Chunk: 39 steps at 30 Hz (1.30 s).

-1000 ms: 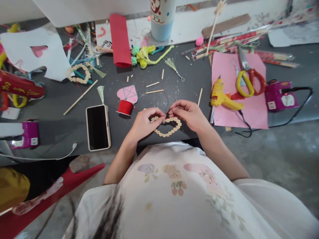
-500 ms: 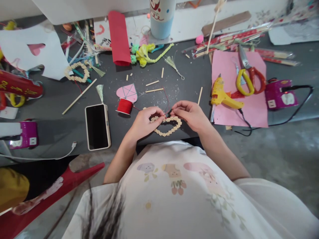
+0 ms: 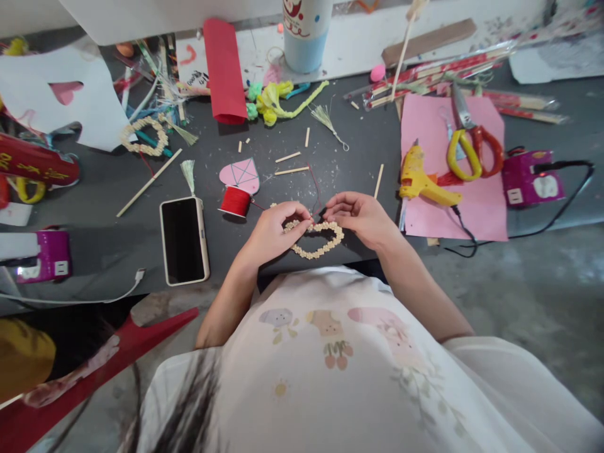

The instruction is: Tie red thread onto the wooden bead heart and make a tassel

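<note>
Between my hands, near the table's front edge, is a heart-shaped ring of small cream beads or pieces. My left hand pinches its upper left side between thumb and fingers. My right hand is at its upper right, fingers curled and tips drawn together; what they hold is too small to make out. A thin red thread runs down to the fingertips. Left of my left hand lies a red thread spool, its thread leading toward that hand. Just behind it is a pink heart-shaped card with crossed lines.
A phone lies at the left, a stick behind it. At the right, a yellow glue gun and scissors rest on pink paper. Further back stand a cup and a red paper tube; short stick pieces lie mid-table.
A small dark thing seen at my right fingertips half a second ago no longer shows. My right fingers have shifted slightly; my left hand stays on the ring.
</note>
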Each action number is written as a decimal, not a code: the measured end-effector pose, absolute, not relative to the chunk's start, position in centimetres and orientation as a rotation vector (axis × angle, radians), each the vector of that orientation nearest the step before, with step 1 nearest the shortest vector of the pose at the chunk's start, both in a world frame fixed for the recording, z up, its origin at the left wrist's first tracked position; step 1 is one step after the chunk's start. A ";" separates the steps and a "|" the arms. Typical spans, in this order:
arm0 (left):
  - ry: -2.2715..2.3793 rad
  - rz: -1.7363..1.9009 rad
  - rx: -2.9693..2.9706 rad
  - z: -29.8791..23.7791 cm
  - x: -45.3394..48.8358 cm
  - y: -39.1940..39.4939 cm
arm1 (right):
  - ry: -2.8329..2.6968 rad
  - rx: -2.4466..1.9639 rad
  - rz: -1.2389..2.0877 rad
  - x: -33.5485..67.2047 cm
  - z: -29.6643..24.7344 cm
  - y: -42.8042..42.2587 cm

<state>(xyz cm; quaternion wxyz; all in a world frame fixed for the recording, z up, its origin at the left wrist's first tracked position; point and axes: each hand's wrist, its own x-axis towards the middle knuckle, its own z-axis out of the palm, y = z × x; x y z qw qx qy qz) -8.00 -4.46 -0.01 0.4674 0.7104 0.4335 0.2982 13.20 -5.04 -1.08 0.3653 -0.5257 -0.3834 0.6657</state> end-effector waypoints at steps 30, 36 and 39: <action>1.019 0.763 1.735 -0.2 -8.2 -4.5 | -0.976 -1.393 1.715 12.9 -0.7 -5.3; 0.989 0.729 1.802 0.2 -8.2 -4.5 | -0.976 -1.401 1.729 13.1 -0.9 -5.3; 0.963 0.730 1.821 0.4 -8.2 -4.5 | -0.984 -1.400 1.743 13.1 -0.9 -5.3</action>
